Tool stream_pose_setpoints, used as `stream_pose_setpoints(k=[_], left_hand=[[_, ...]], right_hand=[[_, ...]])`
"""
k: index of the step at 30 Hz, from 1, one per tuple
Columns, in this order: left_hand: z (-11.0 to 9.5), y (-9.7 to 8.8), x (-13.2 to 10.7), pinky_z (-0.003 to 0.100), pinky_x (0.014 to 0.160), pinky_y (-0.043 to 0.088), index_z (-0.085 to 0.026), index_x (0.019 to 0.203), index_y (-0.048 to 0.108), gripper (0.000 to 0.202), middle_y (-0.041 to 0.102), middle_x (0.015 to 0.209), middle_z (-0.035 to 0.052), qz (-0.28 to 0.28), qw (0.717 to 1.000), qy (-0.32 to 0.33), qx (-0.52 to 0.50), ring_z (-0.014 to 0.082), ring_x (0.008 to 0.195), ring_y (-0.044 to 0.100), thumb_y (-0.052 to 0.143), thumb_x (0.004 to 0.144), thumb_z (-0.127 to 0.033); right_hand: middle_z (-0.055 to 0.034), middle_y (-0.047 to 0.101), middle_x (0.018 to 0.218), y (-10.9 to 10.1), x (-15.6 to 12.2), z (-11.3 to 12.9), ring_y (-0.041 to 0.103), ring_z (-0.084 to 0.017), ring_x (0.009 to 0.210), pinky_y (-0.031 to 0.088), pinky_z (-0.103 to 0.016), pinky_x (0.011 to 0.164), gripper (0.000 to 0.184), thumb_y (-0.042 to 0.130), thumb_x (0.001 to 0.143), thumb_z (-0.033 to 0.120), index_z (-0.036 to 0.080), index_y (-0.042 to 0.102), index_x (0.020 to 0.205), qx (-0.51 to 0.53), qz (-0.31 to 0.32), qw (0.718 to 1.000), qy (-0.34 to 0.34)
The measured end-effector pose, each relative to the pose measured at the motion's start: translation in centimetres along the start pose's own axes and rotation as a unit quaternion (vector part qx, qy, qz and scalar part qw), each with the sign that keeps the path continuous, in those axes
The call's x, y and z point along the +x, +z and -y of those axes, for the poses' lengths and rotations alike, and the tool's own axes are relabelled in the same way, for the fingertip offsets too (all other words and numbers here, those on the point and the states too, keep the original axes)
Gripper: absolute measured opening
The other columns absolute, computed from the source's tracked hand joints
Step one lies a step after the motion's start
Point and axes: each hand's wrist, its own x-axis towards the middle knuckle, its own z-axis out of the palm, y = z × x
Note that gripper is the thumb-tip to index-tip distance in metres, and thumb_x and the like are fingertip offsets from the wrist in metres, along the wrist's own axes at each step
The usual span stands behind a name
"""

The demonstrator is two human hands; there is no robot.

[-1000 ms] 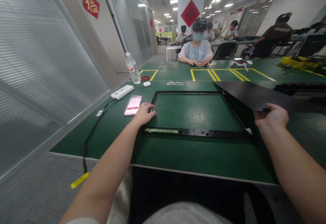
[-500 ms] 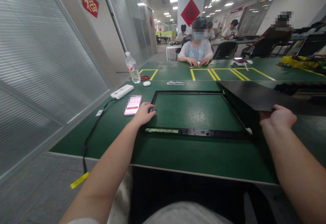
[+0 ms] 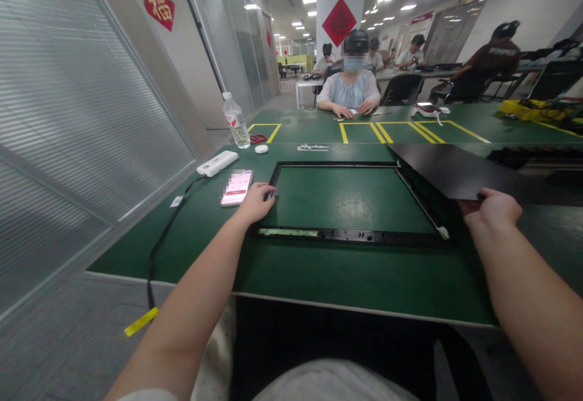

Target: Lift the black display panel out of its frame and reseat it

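Observation:
A thin black rectangular frame (image 3: 364, 237), like a screen bezel, lies on the green table. A green strip runs along the left part of its near bar, and a small white piece sits at its near right corner. My left hand (image 3: 255, 203) is closed on the frame's left side, thumb and fingers at the bar. On the right, my right hand (image 3: 494, 209) grips the near edge of a flat black panel (image 3: 450, 173), fingers underneath and thumb at the edge. The panel is tilted beside the frame's right side; its far right end is hard to make out.
Left of the frame are a phone (image 3: 237, 187), a white power bank (image 3: 217, 163) with a black strap, a water bottle (image 3: 237, 123), red scissors (image 3: 258, 138) and a white earbud case (image 3: 261, 149). Small white parts (image 3: 313, 147) lie beyond. A person (image 3: 350, 88) sits opposite.
My right hand has shifted slightly left along with the panel's near edge. My left hand stays at the frame, which has not visibly moved on the table.

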Motion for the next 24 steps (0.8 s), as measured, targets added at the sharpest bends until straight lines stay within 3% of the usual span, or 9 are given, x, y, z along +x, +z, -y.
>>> stream_pose_setpoints(k=[5, 12, 19, 24], left_hand=[[0.24, 0.28, 0.08, 0.050, 0.119, 0.038, -0.021, 0.111, 0.074, 0.034, 0.062, 0.129, 0.0114, -0.007, 1.000, -0.004, -0.004, 0.0302, 0.129, 0.056, 0.062, 0.081, -0.030], [-0.04, 0.16, -0.07, 0.049, 0.119, 0.038, -0.020, 0.112, 0.074, 0.035, 0.059, 0.132, 0.0133, 0.000, 1.000, -0.011, -0.007, 0.0308, 0.129, 0.056, 0.062, 0.082, -0.032], [-0.42, -0.07, -0.27, 0.049, 0.120, 0.037, -0.020, 0.112, 0.074, 0.034, 0.058, 0.132, 0.0133, 0.006, 1.000, -0.017, -0.004, 0.0317, 0.131, 0.055, 0.063, 0.082, -0.032], [-0.39, -0.04, -0.29, 0.050, 0.120, 0.037, -0.019, 0.114, 0.073, 0.035, 0.056, 0.133, 0.0140, 0.013, 1.000, -0.018, 0.001, 0.0324, 0.131, 0.055, 0.062, 0.083, -0.033]], right_hand=[[0.0001, 0.060, 0.083, 0.05, -0.03, -0.13, 0.063, -0.012, 0.067, 0.062, -0.028, 0.062, 0.025, 0.044, 0.072, -0.003, 0.019, 0.053, 0.081, -0.009, -0.033, 0.999, 0.030], [-0.0028, 0.065, 0.092, -0.10, -0.11, -0.21, 0.064, -0.012, 0.071, 0.061, -0.026, 0.063, 0.026, 0.042, 0.078, -0.002, 0.019, 0.056, 0.087, -0.008, -0.024, 0.998, 0.063], [-0.0093, 0.070, 0.105, -0.48, 0.02, -0.31, 0.069, -0.016, 0.088, 0.062, -0.034, 0.074, 0.032, 0.040, 0.078, 0.000, 0.017, 0.063, 0.093, 0.001, 0.042, 0.993, 0.107], [-0.0145, 0.068, 0.119, -0.90, 0.04, -0.13, 0.070, -0.019, 0.102, 0.061, -0.036, 0.077, 0.039, 0.036, 0.081, 0.006, 0.016, 0.067, 0.102, 0.064, 0.121, 0.980, 0.143]])
